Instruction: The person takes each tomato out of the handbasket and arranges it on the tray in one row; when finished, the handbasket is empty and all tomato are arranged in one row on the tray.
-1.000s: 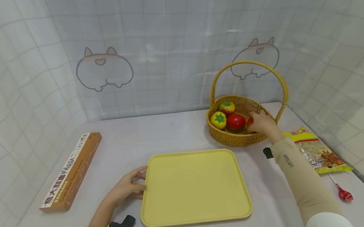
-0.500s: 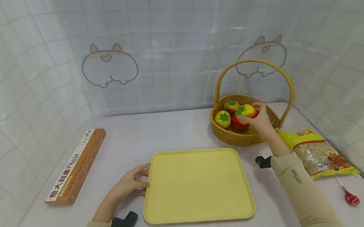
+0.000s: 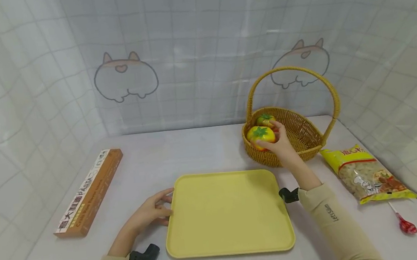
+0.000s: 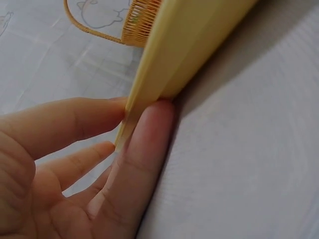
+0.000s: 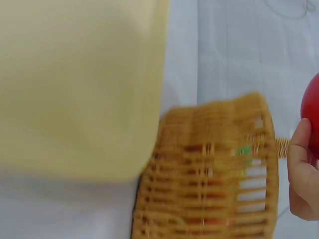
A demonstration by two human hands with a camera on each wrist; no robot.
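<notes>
Over the left part of the wicker basket (image 3: 305,136), my right hand (image 3: 283,146) holds a yellow-and-red tomato (image 3: 261,134) with a green leafy top. From the right wrist view, the red underside of this tomato (image 5: 311,107) shows at the right edge between the fingers. Another tomato (image 3: 265,119) lies behind it in the basket; others there are mostly hidden. At the left edge of the yellow tray (image 3: 227,213), my left hand (image 3: 146,214) pinches the rim. The left wrist view has the thumb (image 4: 149,134) against the tray's outer side and fingertips at its rim.
A long pasta box (image 3: 90,193) lies at the left of the white table (image 3: 180,154). To the right are a yellow-ended bag of food (image 3: 368,174) and a red lollipop (image 3: 406,225). The basket's tall handle (image 3: 288,69) arches above it. A tiled-pattern curtain encloses the table.
My right hand has taken a tomato from the basket's right part, lifted it and carried it left over the other tomatoes. My left hand stays at the tray's edge. The head view has shifted slightly.
</notes>
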